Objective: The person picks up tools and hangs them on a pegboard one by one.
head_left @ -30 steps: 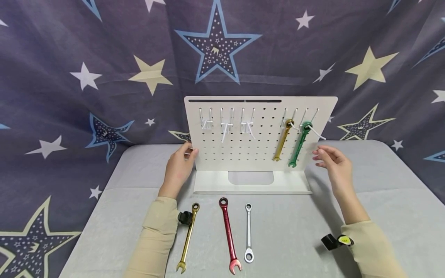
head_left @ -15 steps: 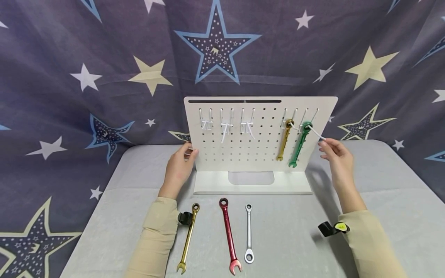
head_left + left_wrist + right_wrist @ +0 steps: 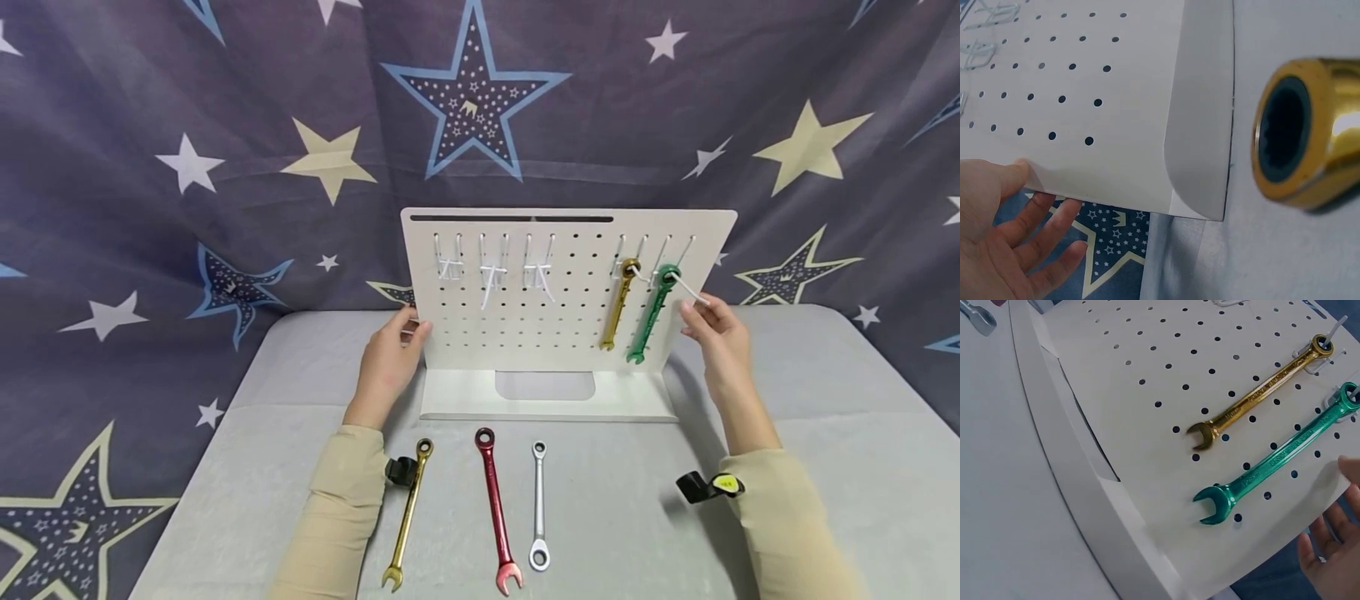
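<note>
White rectangular board with round holes (image 3: pixel 517 321), standing between both hands. At its left edge, left hand (image 3: pixel 386 367): pinching, thumb on the front face, fingertips behind. At its right edge, right hand (image 3: pixel 723 346): likewise pinching, thumb in front, fingers behind. Just inward of that grip, glossy green metal wrench (image 3: pixel 1279 456); next along, shiny gold metal wrench (image 3: pixel 1260 395); both hanging by ring ends from white wire hooks (image 3: pixel 690 288). Lying on grey cloth (image 3: pixel 607 500), nearer the body: slim gold-coloured wrench (image 3: pixel 408 510) beside beige left sleeve (image 3: pixel 337 500), red metallic wrench (image 3: pixel 496 508), silver double-ring wrench (image 3: pixel 539 500).
</note>
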Available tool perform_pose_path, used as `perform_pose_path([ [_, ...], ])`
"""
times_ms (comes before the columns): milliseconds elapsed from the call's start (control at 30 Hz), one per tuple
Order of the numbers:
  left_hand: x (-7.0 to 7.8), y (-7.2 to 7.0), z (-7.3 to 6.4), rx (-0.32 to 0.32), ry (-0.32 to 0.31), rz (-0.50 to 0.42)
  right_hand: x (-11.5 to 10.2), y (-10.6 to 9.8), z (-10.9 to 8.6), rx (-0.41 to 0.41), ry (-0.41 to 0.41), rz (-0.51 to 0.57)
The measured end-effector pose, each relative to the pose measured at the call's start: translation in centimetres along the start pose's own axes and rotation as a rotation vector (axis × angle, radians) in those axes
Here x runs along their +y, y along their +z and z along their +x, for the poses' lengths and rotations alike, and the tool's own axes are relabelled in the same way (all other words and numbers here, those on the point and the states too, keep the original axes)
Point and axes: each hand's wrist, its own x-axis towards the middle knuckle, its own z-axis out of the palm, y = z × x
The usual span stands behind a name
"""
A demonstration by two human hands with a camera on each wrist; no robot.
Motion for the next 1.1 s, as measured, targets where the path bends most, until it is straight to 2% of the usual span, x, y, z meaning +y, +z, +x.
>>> perform_pose_path([
  [200,0.1,0.2,-0.1,-0.004,-0.004,0.006,0.8,-0.5,-0.2,0.025,0.055,-0.056],
  [367,0.0,0.1,-0.2,-0.002,0.014,-0.007,1.3,-0.7,-0.3,0.022,0.06,-0.093],
  [733,0.5,-2.2,-0.6,0.067,0.027,-0.076,1.6,-0.8,0.2,0.019,0.089,-0.117],
  [967,2.4,-4.0,-1.3,0.089,0.039,-0.07,1.7,-0.8,0.4,0.019,0.089,-0.19],
  [1100,3.9,-5.1,-2.1,0.106,0.085,-0.093,1.9,-0.5,0.4,0.028,0.07,-0.207],
])
